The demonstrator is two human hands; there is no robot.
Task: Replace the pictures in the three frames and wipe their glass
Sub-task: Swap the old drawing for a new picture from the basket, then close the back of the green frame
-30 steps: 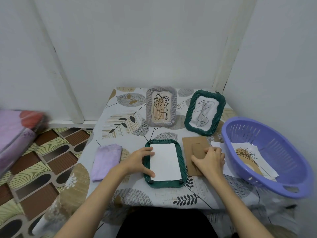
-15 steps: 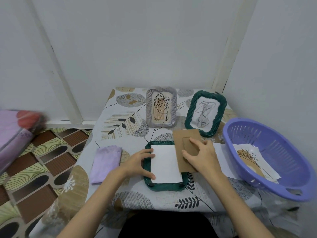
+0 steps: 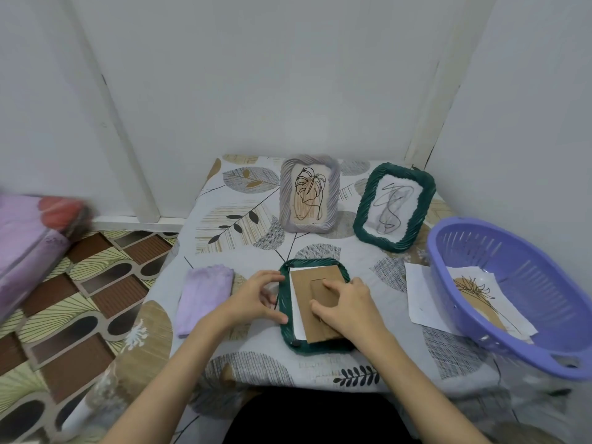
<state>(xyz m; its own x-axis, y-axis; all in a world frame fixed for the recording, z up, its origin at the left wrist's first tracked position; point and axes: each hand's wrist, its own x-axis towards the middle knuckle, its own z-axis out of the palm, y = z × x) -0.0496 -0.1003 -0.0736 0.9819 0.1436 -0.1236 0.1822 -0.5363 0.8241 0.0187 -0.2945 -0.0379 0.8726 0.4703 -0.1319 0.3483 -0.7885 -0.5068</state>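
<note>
The table, under its leaf-print cloth, is filling the middle of the view. At three o'clock a lilac basket is sitting on its edge, holding a printed picture, with a white sheet lying just beside it. At twelve o'clock a grey frame and, at one o'clock, a green upright frame are standing with line drawings showing; whether those are the new pictures, or whether their glass is wiped, I cannot tell. At the centre a third green frame is lying face down with a white picture back in it. The right hand is pressing the cardboard backing board down onto it, fingers loosely bent over it. The left hand is steadying the frame's nine o'clock rim with thumb and fingertips. At nine o'clock a lilac cloth is lying untouched, so wiping this frame probably remains.
</note>
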